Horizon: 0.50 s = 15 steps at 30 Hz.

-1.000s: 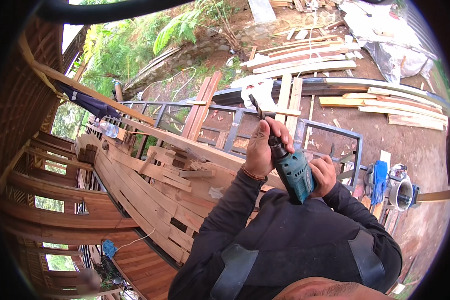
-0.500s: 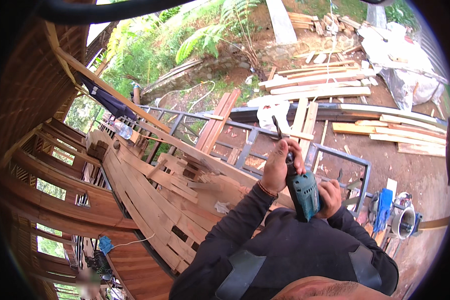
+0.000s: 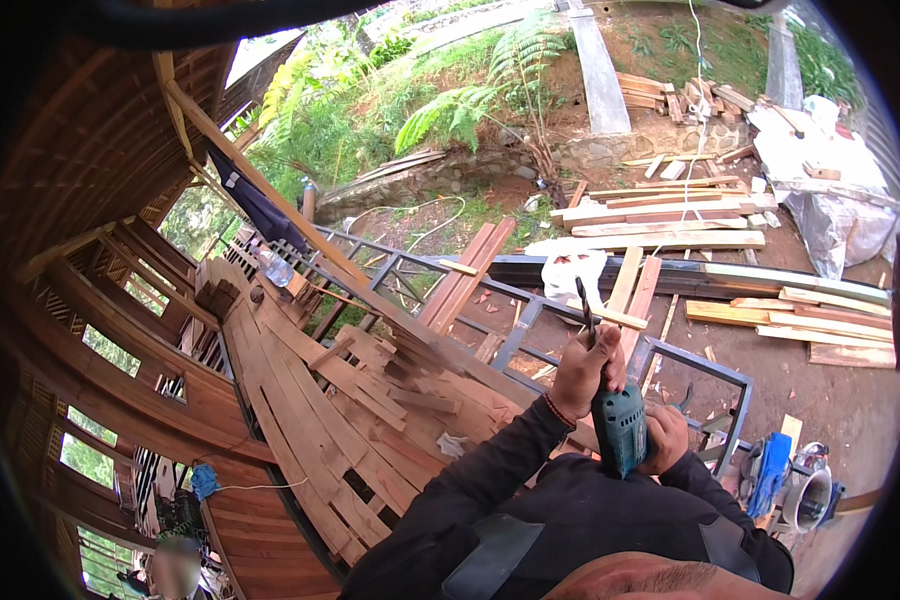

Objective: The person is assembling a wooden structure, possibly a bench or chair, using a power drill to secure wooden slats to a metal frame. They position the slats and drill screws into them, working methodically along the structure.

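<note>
A teal power drill [image 3: 622, 430] is held close in front of my chest, its long dark drill bit [image 3: 584, 304] pointing up and away from me. My left hand [image 3: 583, 375] is closed around the front of the drill at the chuck, below the bit. On the drill's right side, my right hand [image 3: 667, 438] grips the handle, which is mostly hidden behind the body and fingers. Beyond the bit lies a white plastic bag [image 3: 572, 272], next to a few short boards laid across the metal frame [image 3: 700, 372].
Wooden planks [image 3: 315, 415] form a deck to my left, with loose offcuts on it. A long beam [image 3: 460, 365] crosses beside me. Stacked lumber [image 3: 660, 220] lies on the ground ahead. A blue and silver machine [image 3: 806, 488] stands at right. Another person [image 3: 175, 568] is at lower left.
The view has tilted, so the surroundings sit lower and farther right in the picture. Both hands keep their hold on the drill.
</note>
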Motion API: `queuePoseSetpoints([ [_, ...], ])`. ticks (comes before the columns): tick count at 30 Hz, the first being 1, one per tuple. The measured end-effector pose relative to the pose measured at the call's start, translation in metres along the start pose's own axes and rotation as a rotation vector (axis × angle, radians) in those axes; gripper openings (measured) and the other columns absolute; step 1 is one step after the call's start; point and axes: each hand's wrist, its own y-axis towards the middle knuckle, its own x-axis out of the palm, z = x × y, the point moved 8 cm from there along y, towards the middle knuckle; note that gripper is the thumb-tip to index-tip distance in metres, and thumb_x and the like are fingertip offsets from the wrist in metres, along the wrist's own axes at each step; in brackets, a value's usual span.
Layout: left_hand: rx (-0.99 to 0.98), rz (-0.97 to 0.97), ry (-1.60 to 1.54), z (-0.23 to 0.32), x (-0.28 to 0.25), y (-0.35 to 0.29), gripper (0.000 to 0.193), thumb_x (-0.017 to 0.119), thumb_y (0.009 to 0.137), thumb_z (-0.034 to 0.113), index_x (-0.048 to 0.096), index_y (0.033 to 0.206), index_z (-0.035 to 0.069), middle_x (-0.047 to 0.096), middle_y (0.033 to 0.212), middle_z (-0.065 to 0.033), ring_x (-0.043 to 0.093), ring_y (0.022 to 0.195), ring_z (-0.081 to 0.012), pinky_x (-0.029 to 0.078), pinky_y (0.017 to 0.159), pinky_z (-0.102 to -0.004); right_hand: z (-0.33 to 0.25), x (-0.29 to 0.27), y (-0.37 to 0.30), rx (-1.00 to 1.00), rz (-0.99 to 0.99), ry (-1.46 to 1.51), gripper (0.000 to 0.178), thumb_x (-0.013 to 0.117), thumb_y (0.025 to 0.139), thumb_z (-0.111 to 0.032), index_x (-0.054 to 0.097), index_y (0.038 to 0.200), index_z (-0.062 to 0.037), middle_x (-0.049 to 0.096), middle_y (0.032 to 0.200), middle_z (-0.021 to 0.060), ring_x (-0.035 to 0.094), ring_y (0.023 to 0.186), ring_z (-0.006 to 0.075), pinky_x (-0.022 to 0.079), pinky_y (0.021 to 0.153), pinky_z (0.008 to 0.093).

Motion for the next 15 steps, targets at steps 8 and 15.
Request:
queuePoseSetpoints([
  [8, 0.014, -0.002, 0.012, -0.003, -0.002, -0.001, 0.03, 0.068, 0.102, 0.025, 0.049, 0.085, 0.012, 0.049, 0.067, 0.0005, 0.051, 0.055, -0.0118, 0.048, 0.058, -0.0303, -0.003, -0.002, -0.001, 0.003, 0.01, -0.033, 0.056, 0.083, 0.052, -0.029, 0.065, 0.098, -0.0022, 0.067, 0.095, 0.0132, 0.068, 0.081, 0.032, 0.051, 0.074, 0.0431],
  [15, -0.061, -0.013, -0.068, -0.005, 0.001, -0.003, 0.021, 0.071, 0.099, 0.024, 0.059, 0.096, 0.007, 0.061, 0.079, -0.0037, 0.068, 0.088, -0.0206, 0.056, 0.081, -0.0359, -0.006, -0.012, 0.001, 0.027, 0.054, -0.051, 0.059, 0.085, 0.053, -0.031, 0.067, 0.101, -0.0027, 0.067, 0.094, 0.0124, 0.068, 0.082, 0.0315, 0.051, 0.074, 0.0435],
])
